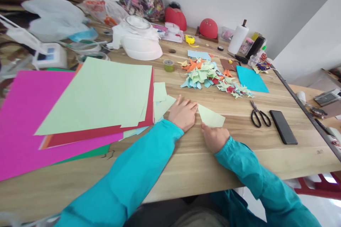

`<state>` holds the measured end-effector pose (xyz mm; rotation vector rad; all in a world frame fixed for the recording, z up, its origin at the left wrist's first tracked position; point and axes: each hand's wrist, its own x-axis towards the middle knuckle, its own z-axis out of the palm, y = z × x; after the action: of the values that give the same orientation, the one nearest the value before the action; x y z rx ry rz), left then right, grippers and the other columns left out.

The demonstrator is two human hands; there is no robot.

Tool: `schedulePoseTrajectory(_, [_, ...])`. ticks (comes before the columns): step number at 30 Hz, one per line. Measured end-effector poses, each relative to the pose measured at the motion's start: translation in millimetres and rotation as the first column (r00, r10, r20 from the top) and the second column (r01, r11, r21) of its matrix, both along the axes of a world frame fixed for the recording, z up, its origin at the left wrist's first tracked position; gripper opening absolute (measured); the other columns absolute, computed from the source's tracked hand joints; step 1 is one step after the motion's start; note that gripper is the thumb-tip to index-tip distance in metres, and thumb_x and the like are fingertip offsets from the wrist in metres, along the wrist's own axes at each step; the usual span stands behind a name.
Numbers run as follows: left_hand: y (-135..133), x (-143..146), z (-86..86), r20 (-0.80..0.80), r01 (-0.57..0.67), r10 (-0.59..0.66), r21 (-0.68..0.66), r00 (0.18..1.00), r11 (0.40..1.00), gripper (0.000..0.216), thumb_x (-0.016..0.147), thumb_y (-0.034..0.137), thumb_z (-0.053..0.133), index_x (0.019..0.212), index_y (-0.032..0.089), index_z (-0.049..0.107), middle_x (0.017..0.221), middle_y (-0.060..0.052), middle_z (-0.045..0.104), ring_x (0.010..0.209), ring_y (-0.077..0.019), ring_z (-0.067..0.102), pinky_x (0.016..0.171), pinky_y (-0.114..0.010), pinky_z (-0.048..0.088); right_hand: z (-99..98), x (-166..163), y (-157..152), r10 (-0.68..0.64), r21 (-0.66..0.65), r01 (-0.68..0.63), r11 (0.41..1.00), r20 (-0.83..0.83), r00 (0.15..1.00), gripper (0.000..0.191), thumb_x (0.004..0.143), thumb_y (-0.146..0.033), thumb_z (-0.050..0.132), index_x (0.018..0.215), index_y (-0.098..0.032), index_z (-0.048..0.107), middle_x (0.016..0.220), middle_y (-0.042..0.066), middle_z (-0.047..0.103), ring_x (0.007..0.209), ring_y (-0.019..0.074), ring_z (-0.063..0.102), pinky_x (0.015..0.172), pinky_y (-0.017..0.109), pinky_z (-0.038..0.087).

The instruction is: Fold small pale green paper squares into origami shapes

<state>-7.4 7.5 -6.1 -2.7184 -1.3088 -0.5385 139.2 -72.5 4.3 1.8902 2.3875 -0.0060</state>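
Observation:
A small pale green piece of paper [211, 116] lies on the wooden table in front of me, its visible part four-sided with a slanted edge. My left hand [183, 114] rests flat on the table at the paper's left corner, fingers stretched out and the tips at that corner. At the lower left edge of the paper is my right hand [215, 137], fingers curled in and gripping the edge; most of these fingers are hidden from above. Left of my left hand, several small pale green paper pieces [160, 92] stick out beside a stack of large coloured sheets [106, 92].
Folded paper figures [204, 72] lie in a heap farther back. Black-handled scissors [257, 115] and a phone [283, 127] lie to the right, with a blue sheet [252, 78] behind them. A tape roll [168, 65], a yellow tape measure [190, 39] and plastic bags [57, 17] stand farther back.

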Motion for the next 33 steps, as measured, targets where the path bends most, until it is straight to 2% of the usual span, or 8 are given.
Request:
schedulePoseTrajectory(6, [1,0,-2.1,0.006,0.005,-0.005,0.006,1.000,1.000,0.040,0.074,0.016,0.038,0.109,0.016,0.057,0.115,-0.008,0.057,0.107,-0.0272,0.045,0.101,-0.053,0.012,-2.1,8,-27,0.048,0.006,-0.048,0.999,0.000,0.999,0.036,0.088,-0.030,0.030,0.117,-0.022,0.050,0.072,0.005,0.069,0.063,0.0182,0.064,0.046,0.023,0.033])
schedulePoseTrajectory(13, [1,0,-2.3,0.003,0.003,-0.003,0.001,1.000,1.000,0.041,0.073,0.015,0.039,0.110,0.017,0.057,0.116,-0.007,0.057,0.107,-0.0270,0.044,0.101,-0.054,0.013,-0.7,14,-44,0.089,0.094,-0.086,0.992,-0.036,0.995,0.032,0.087,-0.028,0.034,0.110,-0.021,0.054,0.070,0.003,0.068,0.058,0.0144,0.061,0.044,0.025,0.022])
schedulePoseTrajectory(18, [-1,2,-0.2,-0.002,0.005,-0.005,0.014,1.000,1.000,0.039,0.074,0.017,0.040,0.109,0.016,0.057,0.115,-0.008,0.057,0.108,-0.0278,0.044,0.101,-0.054,0.012,10.1,19,-40,0.150,0.184,-0.130,0.974,-0.096,0.984,0.030,0.085,-0.029,0.036,0.073,-0.021,0.063,0.057,0.001,0.062,0.053,0.0120,0.055,0.047,0.027,0.021])
schedulePoseTrajectory(23, [-2,2,0.1,-0.004,0.009,-0.009,0.030,1.000,1.000,0.040,0.074,0.018,0.039,0.109,0.012,0.057,0.113,-0.010,0.058,0.108,-0.0282,0.044,0.102,-0.054,0.012,6.0,16,1,0.185,0.312,-0.152,0.938,-0.077,0.980,0.027,0.083,-0.029,0.040,0.101,-0.023,0.059,0.072,0.004,0.061,0.065,0.0148,0.053,0.056,0.027,0.027])
schedulePoseTrajectory(27, [-1,0,-1.8,0.011,0.024,-0.025,0.028,1.000,0.999,0.040,0.074,0.018,0.040,0.109,0.013,0.057,0.114,-0.010,0.058,0.109,-0.0273,0.044,0.102,-0.053,0.013,-8.4,12,27,0.177,0.284,-0.156,0.946,-0.047,0.983,0.031,0.083,-0.030,0.040,0.109,-0.023,0.055,0.079,0.005,0.060,0.070,0.0167,0.053,0.059,0.029,0.029])
schedulePoseTrajectory(33, [-19,10,0.4,0.024,0.020,-0.021,0.033,0.999,0.999,0.035,0.074,0.019,0.041,0.101,0.011,0.061,0.109,-0.012,0.060,0.110,-0.0292,0.043,0.101,-0.052,0.016,-15.8,12,29,0.175,0.273,-0.148,0.950,-0.077,0.982,0.031,0.086,-0.027,0.035,0.109,-0.023,0.056,0.077,0.004,0.059,0.070,0.0154,0.052,0.060,0.029,0.029])
